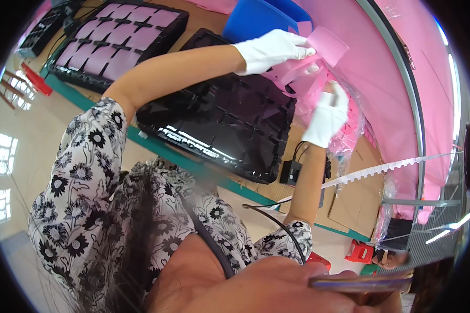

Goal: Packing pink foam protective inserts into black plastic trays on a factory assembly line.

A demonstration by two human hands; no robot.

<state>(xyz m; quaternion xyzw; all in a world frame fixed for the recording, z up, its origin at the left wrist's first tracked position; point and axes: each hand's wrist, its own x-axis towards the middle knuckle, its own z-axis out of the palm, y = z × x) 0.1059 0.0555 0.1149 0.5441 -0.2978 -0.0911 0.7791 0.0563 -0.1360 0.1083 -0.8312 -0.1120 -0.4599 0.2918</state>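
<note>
My left hand, in a white glove, has its fingertips closed on thin pink sheet pieces beside the blue bin. A flat pink piece stands up past these fingertips, and narrow pink strips loop down from them. My right hand, also gloved in white, faces it with curled fingers at the lower ends of the pink strips. A glossy black tray with moulded cells lies below my left forearm. Behind and to the right of my right hand is a heap of pink pieces in clear plastic.
A second black tray at the far left has pink sheets in its cells. The blue bin stands at the back. A black adapter with a cable and a white notched strip lie near my right forearm. Pink cloth hangs behind.
</note>
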